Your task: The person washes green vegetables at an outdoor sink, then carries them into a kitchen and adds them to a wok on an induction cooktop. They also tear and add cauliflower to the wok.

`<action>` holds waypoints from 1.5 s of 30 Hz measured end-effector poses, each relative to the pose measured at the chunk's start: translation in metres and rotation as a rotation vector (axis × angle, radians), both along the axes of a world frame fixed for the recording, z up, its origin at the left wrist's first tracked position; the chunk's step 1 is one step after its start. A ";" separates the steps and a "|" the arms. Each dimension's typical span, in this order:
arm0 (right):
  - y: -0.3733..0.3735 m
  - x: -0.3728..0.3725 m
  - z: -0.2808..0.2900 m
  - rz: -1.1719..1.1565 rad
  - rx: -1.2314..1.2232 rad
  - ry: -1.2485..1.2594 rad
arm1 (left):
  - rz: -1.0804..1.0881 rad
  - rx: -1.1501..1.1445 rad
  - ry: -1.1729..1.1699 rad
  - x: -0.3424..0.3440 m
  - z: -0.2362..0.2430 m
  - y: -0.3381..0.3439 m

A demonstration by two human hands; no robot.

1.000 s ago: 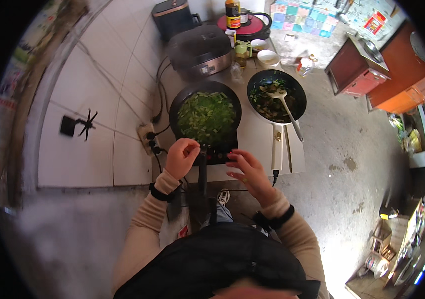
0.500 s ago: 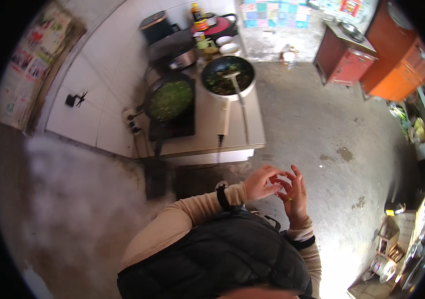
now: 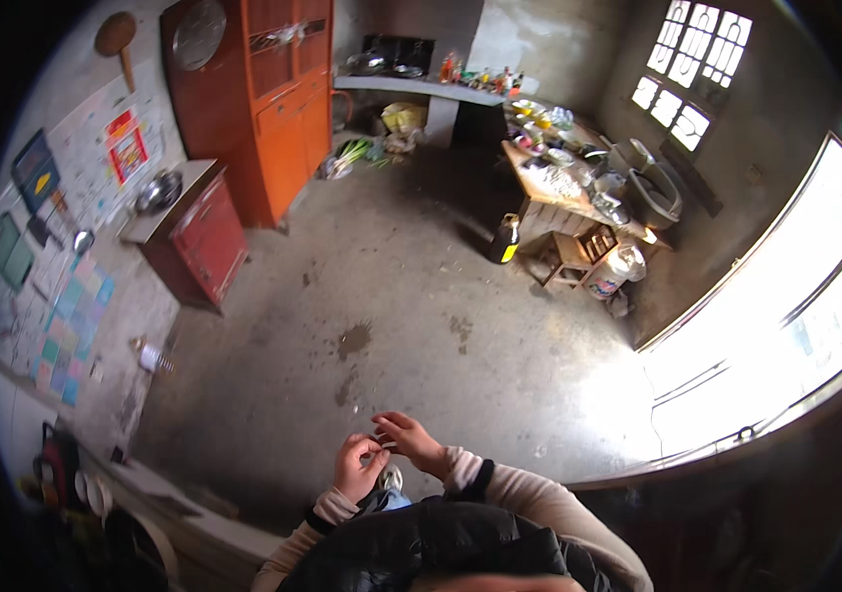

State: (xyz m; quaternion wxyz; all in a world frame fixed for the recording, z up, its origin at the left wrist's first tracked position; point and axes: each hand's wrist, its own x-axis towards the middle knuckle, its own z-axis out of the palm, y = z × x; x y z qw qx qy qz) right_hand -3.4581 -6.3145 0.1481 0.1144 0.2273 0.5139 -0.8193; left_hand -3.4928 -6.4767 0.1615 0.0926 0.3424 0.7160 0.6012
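Half a second earlier, the pans and the front edge of the table (image 3: 219,530) filled our upper left; now we had turned to the right, and that table showed only at the lower left, dim and cut off by the rim of our view. The wok (image 3: 164,551) lay there on it, behind the table's long edge, mostly dark, with a pale arc of its rim visible. The far table (image 3: 539,178), laden with dishes, and the bright doorway (image 3: 776,326) had come into view.

Our left hand (image 3: 354,468) was half curled, its thumb and fingertips drawn to a narrow gap; we could not tell whether it pinched anything. Our right hand (image 3: 413,446) faced it, fingers loosely bent and parted. The fingertips came very close together, as before; contact could not be made out.

Ahead of our hands the grey floor (image 3: 411,345), marked by damp stains, ran between the red cabinet (image 3: 206,237) on the left and the far table. A dark jug (image 3: 506,240) and a stool (image 3: 567,255) stood below that table's near edge. A bottle (image 3: 152,357) lay beside the left wall.
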 end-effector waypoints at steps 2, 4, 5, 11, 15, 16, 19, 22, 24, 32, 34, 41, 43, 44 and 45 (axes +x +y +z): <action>0.065 -0.021 0.009 -0.121 0.058 0.084 | -0.130 -0.060 -0.083 -0.055 0.006 0.031; 0.128 -0.022 0.011 -0.274 0.127 0.193 | -0.285 -0.111 -0.269 -0.104 0.011 0.060; 0.159 -0.021 0.012 -0.386 0.082 0.179 | -0.309 -0.071 -0.321 -0.129 0.014 0.076; 0.317 -0.033 -0.012 -0.922 -0.106 0.001 | -0.177 0.010 -0.479 -0.309 -0.040 0.169; 0.413 -0.123 -0.023 -0.962 -0.069 0.063 | 0.137 -0.300 -0.533 -0.440 -0.125 0.172; 0.428 -0.153 -0.021 -0.943 -0.081 0.058 | 0.181 -0.406 -0.286 -0.462 -0.138 0.154; 0.475 -0.259 -0.007 -0.779 -0.045 0.029 | 0.667 -0.769 -0.628 -0.508 -0.165 0.117; 0.514 -0.366 0.008 -0.599 -0.037 0.070 | 0.694 -1.261 -0.612 -0.519 -0.168 0.088; 0.539 -0.434 0.010 -0.525 -0.065 0.104 | 0.702 -1.361 -0.736 -0.523 -0.168 0.088; 0.666 -0.637 0.005 -0.729 -0.223 0.096 | 0.587 -1.401 -0.783 -0.706 -0.183 0.210; 0.709 -0.658 0.009 -0.749 -0.207 0.169 | 0.538 -1.380 -0.686 -0.801 -0.185 0.261; 0.850 -0.771 -0.016 -0.961 -0.241 0.058 | 0.569 -0.477 -0.500 -1.120 -0.185 0.517; 0.901 -0.825 -0.026 -0.951 -0.272 0.090 | 0.562 -0.507 -0.485 -1.157 -0.186 0.570; 0.924 -0.853 -0.027 -0.928 -0.293 0.101 | 0.568 -0.529 -0.478 -1.186 -0.182 0.597; 0.950 -0.885 -0.024 -0.939 -0.329 0.084 | 0.640 -0.537 -0.379 -1.196 -0.182 0.616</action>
